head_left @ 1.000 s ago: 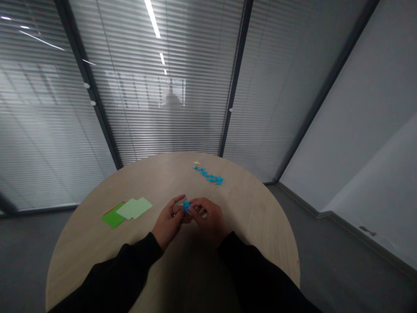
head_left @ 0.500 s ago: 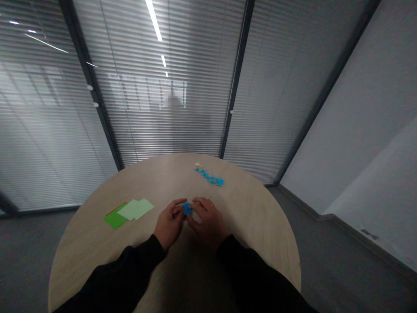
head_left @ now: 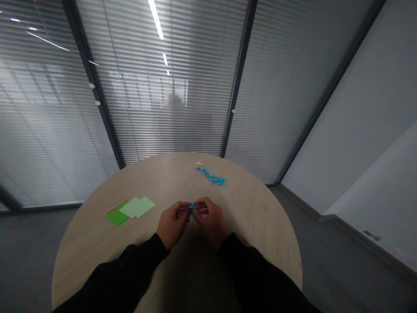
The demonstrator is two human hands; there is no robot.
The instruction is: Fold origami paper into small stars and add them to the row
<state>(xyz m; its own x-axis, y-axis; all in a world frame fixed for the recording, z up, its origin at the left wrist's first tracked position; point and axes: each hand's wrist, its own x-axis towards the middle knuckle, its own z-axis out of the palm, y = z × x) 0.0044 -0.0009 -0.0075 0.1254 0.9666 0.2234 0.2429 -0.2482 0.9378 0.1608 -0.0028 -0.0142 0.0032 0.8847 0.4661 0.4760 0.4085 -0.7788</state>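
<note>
Between my fingertips is a small piece of folded blue paper [head_left: 191, 208], mostly covered by the fingers. My left hand [head_left: 172, 222] pinches its left side, and my right hand [head_left: 211, 221] pinches its right side with thumb and fingers. Both hands are closed, just above the middle of the round table. Beyond them lies a row of small blue folded paper pieces [head_left: 213, 178], with a pale yellow one [head_left: 198, 163] at the far end.
Left of my hands, light green paper sheets [head_left: 138, 207] overlap a brighter green sheet [head_left: 117, 215] with a red edge showing. The round wooden table [head_left: 260, 243] stands before a glass wall with blinds [head_left: 169, 130]. A white wall [head_left: 358, 130] rises at the right.
The blue paper has tipped from facing me to nearly edge-on, and less of it shows. My right fingers have drawn in around it. The view has shifted slightly.
</note>
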